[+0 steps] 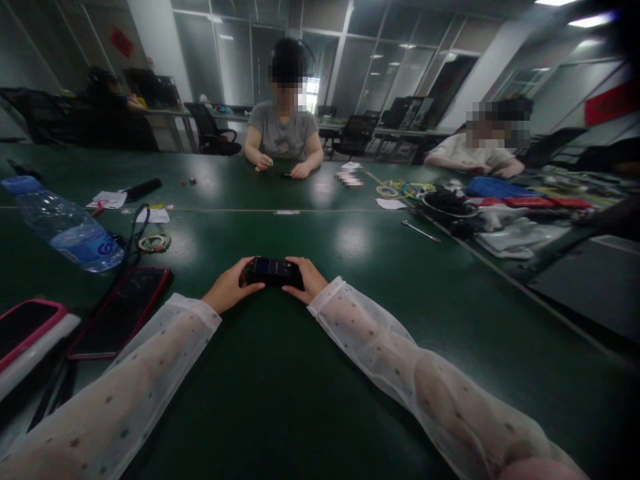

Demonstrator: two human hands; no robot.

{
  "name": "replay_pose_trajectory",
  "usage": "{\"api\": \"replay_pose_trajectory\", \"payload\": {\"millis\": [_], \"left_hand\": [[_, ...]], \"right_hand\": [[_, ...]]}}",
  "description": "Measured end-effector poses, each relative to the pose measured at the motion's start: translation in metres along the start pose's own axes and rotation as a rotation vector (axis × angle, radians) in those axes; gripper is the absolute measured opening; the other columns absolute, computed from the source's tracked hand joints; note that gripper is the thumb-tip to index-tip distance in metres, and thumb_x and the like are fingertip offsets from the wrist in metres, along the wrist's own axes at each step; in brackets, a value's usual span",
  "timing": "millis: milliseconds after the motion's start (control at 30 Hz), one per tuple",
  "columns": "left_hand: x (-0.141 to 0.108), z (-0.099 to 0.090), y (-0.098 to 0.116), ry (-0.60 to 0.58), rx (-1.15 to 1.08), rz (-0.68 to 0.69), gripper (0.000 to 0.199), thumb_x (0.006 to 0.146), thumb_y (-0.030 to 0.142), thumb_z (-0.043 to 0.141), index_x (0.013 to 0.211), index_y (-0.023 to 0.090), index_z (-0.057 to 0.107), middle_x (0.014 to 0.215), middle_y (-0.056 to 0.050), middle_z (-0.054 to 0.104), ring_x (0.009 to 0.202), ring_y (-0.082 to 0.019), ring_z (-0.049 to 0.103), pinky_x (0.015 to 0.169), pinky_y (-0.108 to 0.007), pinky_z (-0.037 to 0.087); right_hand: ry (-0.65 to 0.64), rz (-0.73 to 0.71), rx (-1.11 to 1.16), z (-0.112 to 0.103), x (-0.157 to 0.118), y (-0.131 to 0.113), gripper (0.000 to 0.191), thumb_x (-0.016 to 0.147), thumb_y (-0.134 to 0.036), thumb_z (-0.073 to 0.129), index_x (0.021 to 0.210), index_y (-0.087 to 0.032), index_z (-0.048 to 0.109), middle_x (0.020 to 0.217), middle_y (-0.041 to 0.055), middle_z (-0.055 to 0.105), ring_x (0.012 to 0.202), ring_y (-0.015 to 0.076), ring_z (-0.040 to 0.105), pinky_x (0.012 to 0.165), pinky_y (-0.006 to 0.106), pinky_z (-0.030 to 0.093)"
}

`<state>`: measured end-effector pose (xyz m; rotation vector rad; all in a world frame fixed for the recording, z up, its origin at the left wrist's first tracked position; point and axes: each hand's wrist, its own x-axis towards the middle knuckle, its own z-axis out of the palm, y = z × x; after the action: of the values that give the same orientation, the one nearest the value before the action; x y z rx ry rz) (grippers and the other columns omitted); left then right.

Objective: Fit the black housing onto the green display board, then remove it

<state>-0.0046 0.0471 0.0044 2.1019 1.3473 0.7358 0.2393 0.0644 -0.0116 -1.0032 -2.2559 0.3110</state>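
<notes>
A small black device [276,272] with a lit dark screen on its upper face is held at the middle of the green table [280,373]. My left hand [233,287] grips its left end, with the thumb along the near side. Around the right end are the fingers of my right hand [306,280], its thumb also on the near side. The device's underside is hidden, so I cannot tell whether it touches the table. Sheer white dotted sleeves cover both my forearms.
Left are a water bottle [75,230], a red-edged phone [123,312], a pink-cased phone [30,327] and a coiled cable [154,243]. A wrench [420,231], bags and cables [520,227] lie right. Across the table sit a person in grey [283,130] and another in white [470,157].
</notes>
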Motion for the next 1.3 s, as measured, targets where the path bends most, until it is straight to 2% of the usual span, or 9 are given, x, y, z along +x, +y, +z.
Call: {"api": "replay_pose_trajectory", "payload": {"millis": [100,333,1300], "left_hand": [[0.0003,-0.0005,0.0008,-0.003,0.002,-0.001,0.065,0.077,0.047,0.063,0.13,0.018,0.038,0.076,-0.002,0.056,0.061,-0.016,0.053,0.056,-0.028,0.04],[0.0008,-0.0002,-0.0003,0.003,0.004,-0.007,0.064,0.077,0.047,0.063,0.129,0.018,0.038,0.073,-0.001,0.055,0.061,-0.017,0.053,0.056,-0.028,0.04],[0.0004,0.0,0.0011,0.005,0.011,-0.01,0.063,0.077,0.047,0.062,0.129,0.019,0.039,0.072,-0.001,0.055,0.06,-0.017,0.053,0.054,-0.027,0.039]], "right_hand": [[0.003,-0.005,0.001,0.0004,0.0001,0.0006,0.067,0.07,-0.024,0.071,0.126,-0.015,0.037,0.114,0.014,0.053,0.107,0.0259,0.051,0.094,0.045,0.045],[-0.006,0.01,-0.006,-0.0007,0.0003,-0.0004,0.067,0.07,-0.025,0.071,0.127,-0.019,0.036,0.115,0.012,0.052,0.106,0.0261,0.052,0.092,0.047,0.045],[-0.008,0.016,0.01,0.0008,0.0004,0.002,0.069,0.069,-0.025,0.072,0.128,-0.021,0.037,0.118,0.0116,0.053,0.108,0.0262,0.052,0.093,0.048,0.045]]}}
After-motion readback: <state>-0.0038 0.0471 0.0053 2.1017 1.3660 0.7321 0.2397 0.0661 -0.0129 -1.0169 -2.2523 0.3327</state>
